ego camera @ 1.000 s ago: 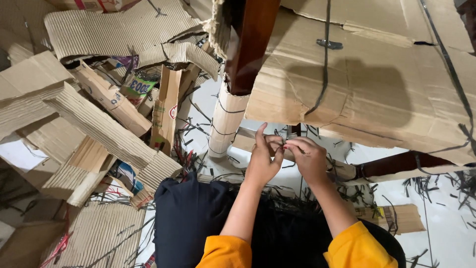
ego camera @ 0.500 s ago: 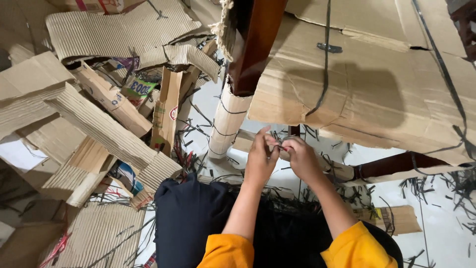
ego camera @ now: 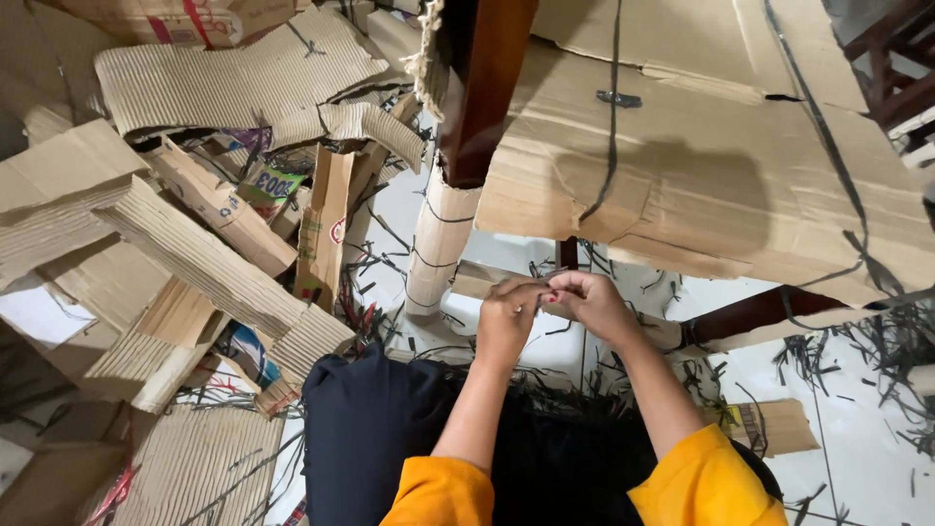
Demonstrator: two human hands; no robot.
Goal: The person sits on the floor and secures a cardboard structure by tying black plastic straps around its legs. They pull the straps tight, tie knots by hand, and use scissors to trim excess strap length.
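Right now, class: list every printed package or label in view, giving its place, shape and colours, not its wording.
Green-and-white label: on a box flap, upper left, small rectangle.
Printed carton strip: left of the wrapped leg, tall, brown with red marks.
Carton: top left, brown, red stripe.

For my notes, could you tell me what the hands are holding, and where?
Both hands, left and right, pinch something small between their fingertips; what it is cannot be told.

Green-labelled carton [ego camera: 276, 183] among flattened brown boxes [ego camera: 234, 73], left
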